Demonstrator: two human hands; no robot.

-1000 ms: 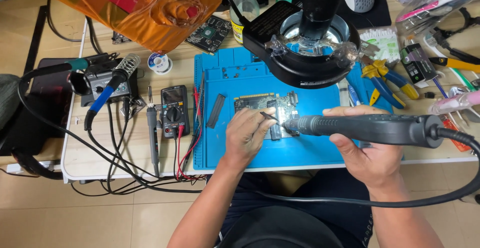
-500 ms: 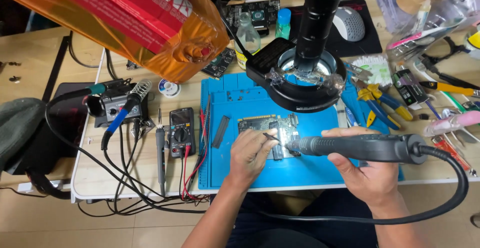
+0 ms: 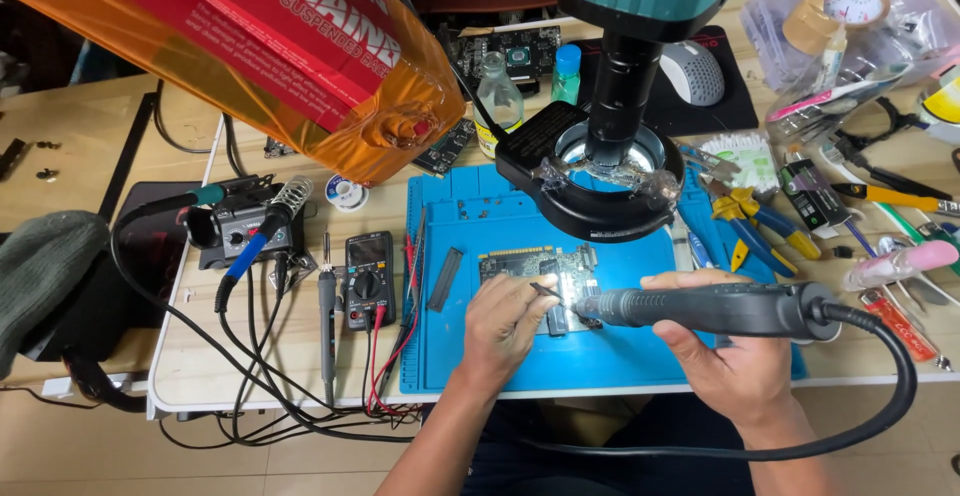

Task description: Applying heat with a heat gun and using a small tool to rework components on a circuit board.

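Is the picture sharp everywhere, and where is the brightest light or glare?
Head view: the green circuit board on the blue silicone mat is sharp; brightest glare comes from the black ring light; the translucent orange bag looms large and glossy near the lens; straight table edges look bowed.

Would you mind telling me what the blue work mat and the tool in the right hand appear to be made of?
Blue mat: likely silicone rubber, matte, with moulded compartments. Handheld tool in the right hand: apparently black plastic, smooth with a slight sheen.
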